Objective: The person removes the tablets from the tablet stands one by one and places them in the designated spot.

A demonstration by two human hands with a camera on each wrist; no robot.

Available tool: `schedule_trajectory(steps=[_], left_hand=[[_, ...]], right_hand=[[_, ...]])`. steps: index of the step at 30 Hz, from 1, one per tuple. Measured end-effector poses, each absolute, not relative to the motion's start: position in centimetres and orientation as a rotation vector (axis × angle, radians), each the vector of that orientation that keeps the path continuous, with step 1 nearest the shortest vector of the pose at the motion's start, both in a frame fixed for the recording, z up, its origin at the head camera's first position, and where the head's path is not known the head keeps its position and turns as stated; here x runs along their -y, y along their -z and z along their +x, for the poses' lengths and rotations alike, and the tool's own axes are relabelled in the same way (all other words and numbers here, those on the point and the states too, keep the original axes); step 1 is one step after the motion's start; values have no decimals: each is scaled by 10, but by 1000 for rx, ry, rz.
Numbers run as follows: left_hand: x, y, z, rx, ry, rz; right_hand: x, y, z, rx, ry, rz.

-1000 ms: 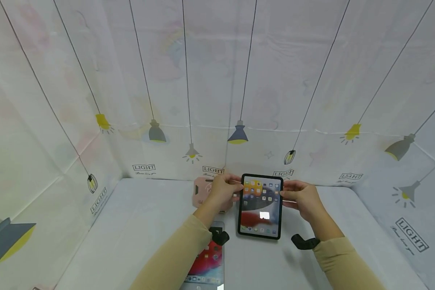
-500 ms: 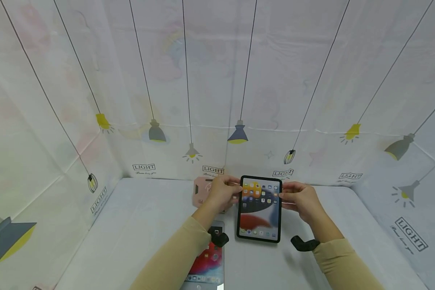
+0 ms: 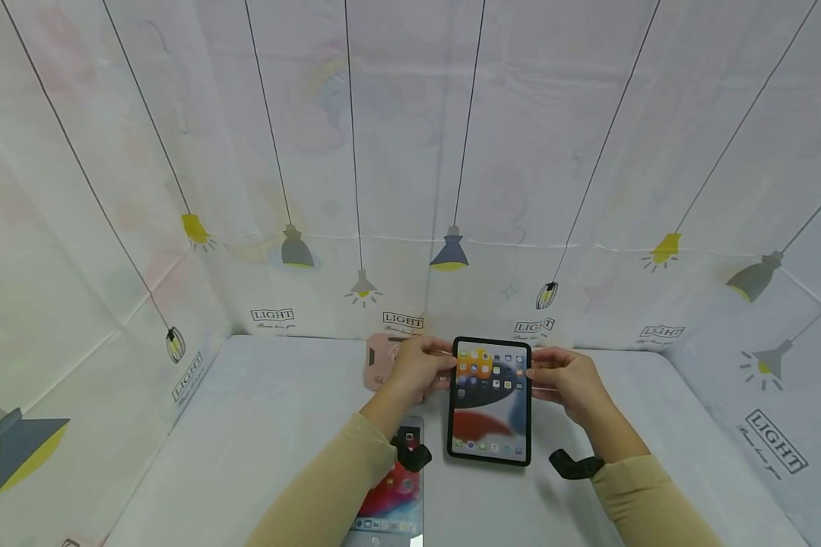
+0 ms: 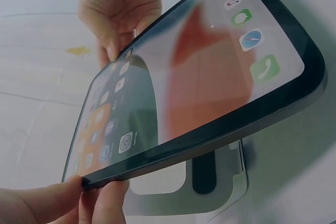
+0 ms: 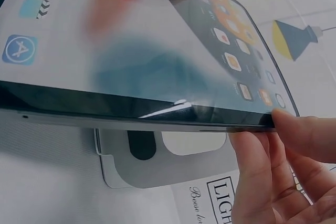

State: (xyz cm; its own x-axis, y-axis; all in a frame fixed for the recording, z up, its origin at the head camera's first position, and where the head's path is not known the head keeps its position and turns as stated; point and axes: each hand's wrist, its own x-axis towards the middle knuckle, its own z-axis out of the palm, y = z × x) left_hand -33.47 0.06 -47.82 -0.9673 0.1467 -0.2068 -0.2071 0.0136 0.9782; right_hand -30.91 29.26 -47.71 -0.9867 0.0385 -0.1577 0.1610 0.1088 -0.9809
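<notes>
Left of centre at the worktop's [image 3: 280,425] back edge lies a pink case-like piece [image 3: 379,362], head cam only, partly hidden by the L hand [image 3: 416,370]. Nearer: a white-rimmed tablet [image 3: 405,501], screen lit, partly covered by the sleeve [image 3: 324,490]. L hand pinches the L edge of the black-rimmed tablet [image 3: 489,403] near its top, thumb up, fingers under. That tablet's btwn both hands, home screen on. Wrist cams add a grey plate [image 4: 226,186] w/ dark strip [image 4: 204,174] below it; contact unclear. R hand [image 3: 572,381] pinches R edge likewise.
</notes>
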Motion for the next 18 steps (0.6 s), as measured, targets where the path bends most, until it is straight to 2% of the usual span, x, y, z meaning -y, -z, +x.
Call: schedule_trajectory(steps=[18], left_hand=[[-2,489,-329,-2003,-2065,-73]], right_hand=[[-290,483,-298,-2256,2000,262]])
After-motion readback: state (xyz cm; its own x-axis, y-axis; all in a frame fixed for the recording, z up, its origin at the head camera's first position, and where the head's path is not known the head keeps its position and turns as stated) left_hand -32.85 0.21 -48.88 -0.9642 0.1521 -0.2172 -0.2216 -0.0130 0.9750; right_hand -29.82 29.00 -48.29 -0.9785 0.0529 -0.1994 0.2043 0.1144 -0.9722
